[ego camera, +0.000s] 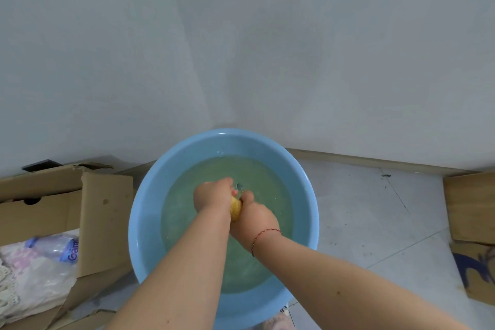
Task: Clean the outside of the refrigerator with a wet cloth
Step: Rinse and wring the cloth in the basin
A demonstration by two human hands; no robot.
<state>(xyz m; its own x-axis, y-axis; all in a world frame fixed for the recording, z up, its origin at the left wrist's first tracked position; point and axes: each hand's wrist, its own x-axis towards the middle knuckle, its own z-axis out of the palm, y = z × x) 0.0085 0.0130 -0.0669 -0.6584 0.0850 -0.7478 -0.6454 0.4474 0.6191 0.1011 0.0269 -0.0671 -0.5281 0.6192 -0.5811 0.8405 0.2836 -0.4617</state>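
Observation:
A blue plastic basin (144,211) sits on the floor, holding cloudy greenish water. Over the water, my left hand (213,194) and my right hand (253,218) both grip a bunched yellow cloth (236,207), pressed between them. Only a small part of the cloth shows between the fists. A thin red string bracelet circles my right wrist. The refrigerator is not in view.
An open cardboard box (107,211) at the left holds a plastic water bottle (57,248) and pale fabric. More cardboard (468,211) lies at the right edge. A grey wall corner rises behind the basin; light floor tiles (375,217) spread to the right.

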